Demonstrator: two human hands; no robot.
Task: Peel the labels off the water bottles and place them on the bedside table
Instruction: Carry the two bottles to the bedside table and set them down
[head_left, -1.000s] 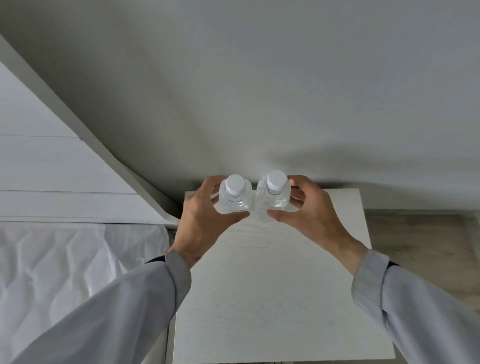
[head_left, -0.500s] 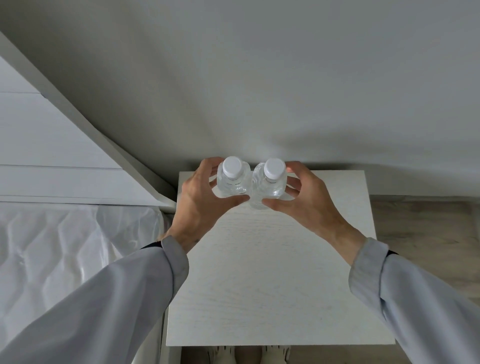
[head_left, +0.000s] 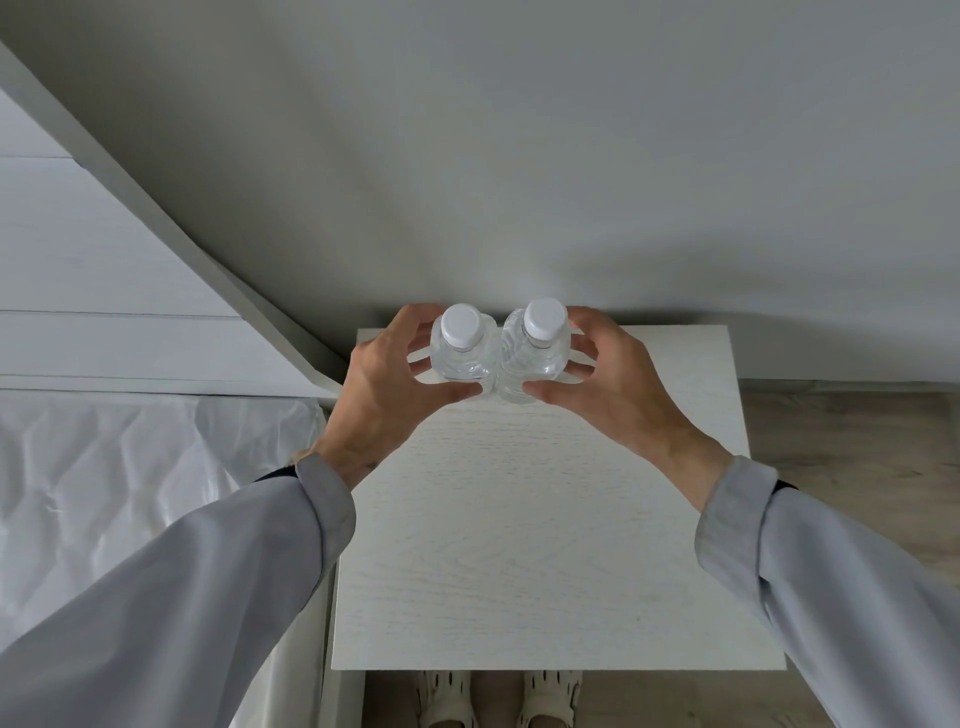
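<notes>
Two clear water bottles with white caps stand upright side by side, touching, at the far edge of the white bedside table (head_left: 550, 545). My left hand (head_left: 384, 395) is wrapped around the left bottle (head_left: 460, 353). My right hand (head_left: 613, 395) grips the right bottle (head_left: 535, 348). No label shows on either bottle. Whether their bases rest on the tabletop is hidden by my fingers.
A grey wall rises right behind the table. A white headboard (head_left: 104, 291) and a bed with a crinkled white cover (head_left: 130, 493) lie to the left. Wooden floor (head_left: 841, 441) shows to the right. My feet in pale shoes (head_left: 498, 699) are below the table's near edge.
Both hands have carried the bottles a little farther toward the wall. The view has tilted down, so more of the table's near edge and my feet show.
</notes>
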